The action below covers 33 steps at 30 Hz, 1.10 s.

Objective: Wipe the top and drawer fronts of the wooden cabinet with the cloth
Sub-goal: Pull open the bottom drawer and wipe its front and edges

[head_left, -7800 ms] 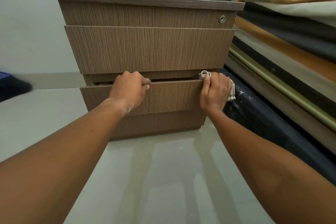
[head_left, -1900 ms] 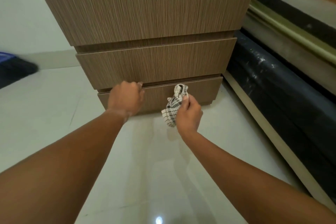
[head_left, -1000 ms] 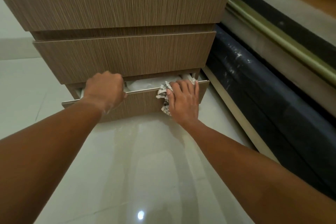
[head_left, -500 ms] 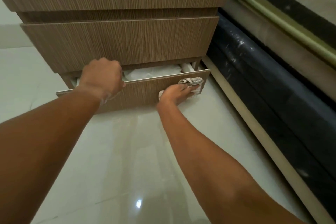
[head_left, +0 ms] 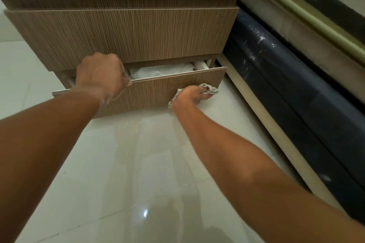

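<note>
The wooden cabinet [head_left: 126, 31] fills the upper half of the head view; its top is out of frame. Its bottom drawer [head_left: 158, 90] is pulled partly out, with white paper [head_left: 158, 70] showing inside. My left hand [head_left: 99, 74] grips the top edge of that drawer near its left side. My right hand [head_left: 192, 94] holds the checked cloth [head_left: 209, 89] bunched against the lower right part of the drawer front, close to the floor.
Glossy pale floor tiles [head_left: 138, 173] stretch from the cabinet toward me. Along the right runs a dark plastic-wrapped bed base [head_left: 286, 77] on a light wooden strip [head_left: 262, 116], with stacked mattresses [head_left: 308, 16] above it.
The bottom drawer was pulled out by my left hand. My right hand with the cloth moved from the drawer's top edge down to the lower right of its front.
</note>
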Tool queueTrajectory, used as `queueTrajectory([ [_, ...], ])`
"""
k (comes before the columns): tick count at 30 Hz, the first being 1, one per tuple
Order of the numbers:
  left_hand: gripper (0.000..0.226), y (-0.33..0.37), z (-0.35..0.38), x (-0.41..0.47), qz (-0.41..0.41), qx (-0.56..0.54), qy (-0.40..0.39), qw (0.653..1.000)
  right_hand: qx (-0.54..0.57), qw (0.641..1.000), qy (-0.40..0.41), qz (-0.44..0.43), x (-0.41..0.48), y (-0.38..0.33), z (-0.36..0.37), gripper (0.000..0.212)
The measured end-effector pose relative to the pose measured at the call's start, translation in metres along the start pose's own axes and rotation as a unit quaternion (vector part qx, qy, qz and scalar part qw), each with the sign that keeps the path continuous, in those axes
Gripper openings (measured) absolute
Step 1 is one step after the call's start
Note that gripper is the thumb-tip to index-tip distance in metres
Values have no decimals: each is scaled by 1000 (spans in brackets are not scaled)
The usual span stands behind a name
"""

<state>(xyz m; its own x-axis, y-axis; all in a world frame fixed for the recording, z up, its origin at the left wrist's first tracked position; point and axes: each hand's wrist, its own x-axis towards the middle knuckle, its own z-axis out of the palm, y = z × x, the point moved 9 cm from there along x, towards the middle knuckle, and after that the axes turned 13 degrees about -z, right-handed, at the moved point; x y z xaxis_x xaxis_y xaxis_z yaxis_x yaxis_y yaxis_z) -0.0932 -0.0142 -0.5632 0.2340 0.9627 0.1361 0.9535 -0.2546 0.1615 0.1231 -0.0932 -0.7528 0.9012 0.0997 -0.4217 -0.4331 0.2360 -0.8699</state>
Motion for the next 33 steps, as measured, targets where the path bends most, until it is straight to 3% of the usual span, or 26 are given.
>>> queueTrajectory([
  [5,23,1,-1,-5,7,-19,4,1000,-1,999,19,37,35,-31,-12,46],
  [17,27,-2,-2,-6,10,-14,8,1000,-1,979,-44,-201,36,-108,-1,44],
  [19,27,-2,-2,-7,10,-10,7,1000,-46,956,-56,-285,29,-121,5,38],
  [22,26,-1,-3,-8,8,-9,1,1000,-203,869,-80,-444,14,-131,11,36],
  [24,24,-1,-4,-10,9,-16,-3,1000,-269,815,-102,-503,8,-129,11,35],
  [26,22,-1,-7,-12,7,-14,1,1000,-284,796,-107,-523,7,-133,7,36],
  [28,21,-3,-8,-13,9,-16,3,1000,-258,837,-90,-475,18,-136,3,38],
  [31,20,-2,-7,-15,16,-26,1,1000,-121,955,-6,-269,62,-125,-18,41],
  [33,20,-2,-6,-15,13,-26,4,1000,-64,980,49,-183,75,-121,-36,42],
])
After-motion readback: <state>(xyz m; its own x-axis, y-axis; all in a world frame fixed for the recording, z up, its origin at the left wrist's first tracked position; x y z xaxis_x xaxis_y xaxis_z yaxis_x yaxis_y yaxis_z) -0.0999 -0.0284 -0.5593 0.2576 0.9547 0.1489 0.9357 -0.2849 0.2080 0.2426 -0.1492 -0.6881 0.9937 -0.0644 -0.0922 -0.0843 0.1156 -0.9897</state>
